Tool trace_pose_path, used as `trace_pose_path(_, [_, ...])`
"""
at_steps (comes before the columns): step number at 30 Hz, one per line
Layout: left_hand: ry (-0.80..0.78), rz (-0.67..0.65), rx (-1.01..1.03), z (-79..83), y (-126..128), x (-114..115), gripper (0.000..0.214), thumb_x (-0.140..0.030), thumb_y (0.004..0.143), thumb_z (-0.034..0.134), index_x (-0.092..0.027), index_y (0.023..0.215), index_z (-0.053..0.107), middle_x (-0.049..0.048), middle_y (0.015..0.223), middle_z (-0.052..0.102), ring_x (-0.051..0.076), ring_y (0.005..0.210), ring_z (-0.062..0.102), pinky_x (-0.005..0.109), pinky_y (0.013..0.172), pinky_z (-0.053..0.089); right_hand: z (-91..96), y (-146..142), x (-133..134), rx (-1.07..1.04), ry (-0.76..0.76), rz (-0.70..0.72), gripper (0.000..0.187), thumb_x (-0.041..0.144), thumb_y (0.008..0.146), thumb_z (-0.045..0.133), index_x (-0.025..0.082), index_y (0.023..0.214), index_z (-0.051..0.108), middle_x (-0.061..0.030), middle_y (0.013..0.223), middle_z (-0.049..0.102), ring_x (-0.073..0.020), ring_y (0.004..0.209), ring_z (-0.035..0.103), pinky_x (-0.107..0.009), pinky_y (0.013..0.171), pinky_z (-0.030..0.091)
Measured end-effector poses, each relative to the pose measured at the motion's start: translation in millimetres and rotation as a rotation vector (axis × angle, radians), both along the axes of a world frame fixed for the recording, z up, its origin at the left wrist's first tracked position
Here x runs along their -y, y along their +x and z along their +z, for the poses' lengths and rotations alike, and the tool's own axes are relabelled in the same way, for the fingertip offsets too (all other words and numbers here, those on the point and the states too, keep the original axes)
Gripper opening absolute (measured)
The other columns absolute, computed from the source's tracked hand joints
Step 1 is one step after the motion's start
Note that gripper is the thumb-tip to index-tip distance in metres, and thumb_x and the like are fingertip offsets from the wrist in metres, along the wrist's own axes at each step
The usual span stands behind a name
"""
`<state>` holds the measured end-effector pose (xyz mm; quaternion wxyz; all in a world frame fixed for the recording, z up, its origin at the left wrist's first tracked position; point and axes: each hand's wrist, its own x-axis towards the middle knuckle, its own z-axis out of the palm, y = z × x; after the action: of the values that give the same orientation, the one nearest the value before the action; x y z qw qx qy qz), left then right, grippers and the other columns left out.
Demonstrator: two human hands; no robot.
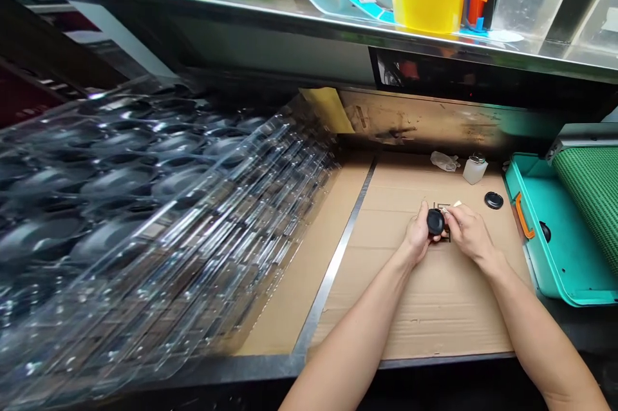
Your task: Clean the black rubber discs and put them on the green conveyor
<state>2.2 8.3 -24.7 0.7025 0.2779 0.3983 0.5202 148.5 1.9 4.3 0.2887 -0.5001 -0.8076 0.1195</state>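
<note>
My left hand [416,234] is closed round the edge of a small round black cap-like part [435,222], its face tilted up toward me. My right hand [469,232] meets it from the right, with thumb and fingers pinched on a small whitish piece [445,209] at the part's upper right edge. Whether that piece is cloth or paper I cannot tell. Both hands are over a cardboard sheet [386,295] with dark printed marks. A second round black part [493,200] lies on the cardboard, beyond and to the right of my right hand.
Tall stacks of clear plastic trays [183,224] with round pockets fill the left. A small white bottle [476,169] stands near crumpled clear plastic [445,161]. At right, a teal bin [574,298] holds a black part beside a green belt [591,192]. A metal shelf [270,11] crosses above.
</note>
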Motion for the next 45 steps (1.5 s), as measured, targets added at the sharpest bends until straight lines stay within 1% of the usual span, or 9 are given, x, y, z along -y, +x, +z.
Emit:
trace_pose_path(5, [0.127, -0.019, -0.395, -8.1, 2.4, 4.3, 0.077, -0.08, 0.09, 0.033, -0.017, 0.052, 0.056, 0.0047, 0.041, 0.053, 0.012, 0.036, 0.046, 0.025, 0.039, 0.032, 2.6, -10.3, 6.8, 0.333, -0.02, -0.111, 0.034, 0.031, 0.105, 0.039, 0.02, 0.117, 0.069, -0.0099, 0.108, 0.07, -0.0207, 0.097, 0.064, -0.029, 0.084, 0.046])
trace_pose_path(8, [0.155, -0.033, -0.484, -10.0, 0.4, 5.2, 0.079, -0.08, 0.091, 0.029, -0.018, 0.051, 0.057, 0.005, 0.042, 0.054, 0.013, 0.037, 0.049, 0.026, 0.041, 0.036, 9.3, -14.1, 9.8, 0.444, -0.095, -0.171, 0.034, 0.032, 0.105, 0.039, 0.02, 0.105, 0.07, -0.0095, 0.104, 0.071, -0.0196, 0.093, 0.064, -0.027, 0.079, 0.042])
trace_pose_path(11, [0.15, -0.053, -0.506, -11.4, -0.9, 5.1, 0.079, -0.079, 0.092, 0.027, -0.019, 0.054, 0.06, 0.0056, 0.044, 0.056, 0.015, 0.039, 0.051, 0.026, 0.042, 0.039, 14.4, -15.1, 10.5, 0.471, -0.138, -0.169, 0.035, 0.033, 0.104, 0.038, 0.02, 0.098, 0.07, -0.0098, 0.102, 0.072, -0.0187, 0.09, 0.064, -0.026, 0.076, 0.04])
trace_pose_path(15, [0.169, -0.085, -0.552, -12.3, -1.5, 4.1, 0.079, -0.078, 0.093, 0.028, -0.019, 0.054, 0.062, 0.0066, 0.045, 0.059, 0.015, 0.042, 0.055, 0.026, 0.046, 0.042, 15.4, -13.7, 9.2, 0.466, -0.106, -0.148, 0.039, 0.033, 0.105, 0.035, 0.019, 0.099, 0.071, -0.0106, 0.103, 0.072, -0.0193, 0.093, 0.063, -0.026, 0.077, 0.04])
trace_pose_path(20, [0.2, -0.105, -0.567, -9.2, -1.3, 4.4, 0.079, -0.078, 0.093, 0.027, -0.017, 0.059, 0.064, 0.0067, 0.048, 0.061, 0.015, 0.042, 0.056, 0.025, 0.044, 0.042, 16.7, -8.8, 7.4, 0.483, -0.165, -0.136, 0.033, 0.032, 0.102, 0.041, 0.019, 0.097, 0.072, -0.0098, 0.103, 0.072, -0.0195, 0.09, 0.064, -0.026, 0.076, 0.04])
trace_pose_path(25, [0.173, -0.156, -0.547, -5.1, -1.2, 5.5, 0.078, -0.077, 0.093, 0.03, -0.016, 0.061, 0.065, 0.0072, 0.048, 0.061, 0.015, 0.04, 0.055, 0.025, 0.042, 0.043, 19.7, -5.3, 7.0, 0.462, -0.146, -0.096, 0.033, 0.03, 0.101, 0.042, 0.019, 0.095, 0.072, -0.0094, 0.102, 0.072, -0.0195, 0.091, 0.065, -0.026, 0.078, 0.04])
trace_pose_path(34, [0.148, -0.165, -0.553, -0.3, -0.4, 7.7, 0.077, -0.078, 0.092, 0.033, -0.015, 0.059, 0.064, 0.0086, 0.048, 0.061, 0.015, 0.04, 0.056, 0.025, 0.042, 0.043, 27.2, -3.5, 7.8, 0.464, -0.186, -0.07, 0.029, 0.028, 0.099, 0.046, 0.02, 0.091, 0.072, -0.0083, 0.102, 0.073, -0.0191, 0.092, 0.066, -0.026, 0.075, 0.039])
trace_pose_path(39, [0.171, -0.172, -0.574, 0.8, -0.6, 9.5, 0.076, -0.077, 0.092, 0.034, -0.015, 0.058, 0.063, 0.0088, 0.048, 0.061, 0.015, 0.039, 0.055, 0.025, 0.041, 0.042, 33.0, 0.6, 9.6, 0.477, -0.234, -0.081, 0.029, 0.029, 0.097, 0.048, 0.021, 0.082, 0.071, -0.0059, 0.091, 0.074, -0.0182, 0.081, 0.065, -0.027, 0.068, 0.035])
trace_pose_path(45, [0.189, -0.174, -0.561, -3.2, -0.7, 9.4, 0.075, -0.075, 0.092, 0.038, -0.014, 0.057, 0.065, 0.0085, 0.047, 0.06, 0.015, 0.039, 0.055, 0.024, 0.041, 0.041, 31.6, 2.8, 9.7, 0.42, -0.218, -0.058, 0.029, 0.028, 0.098, 0.048, 0.022, 0.082, 0.071, -0.0045, 0.093, 0.073, -0.016, 0.083, 0.063, -0.025, 0.067, 0.032])
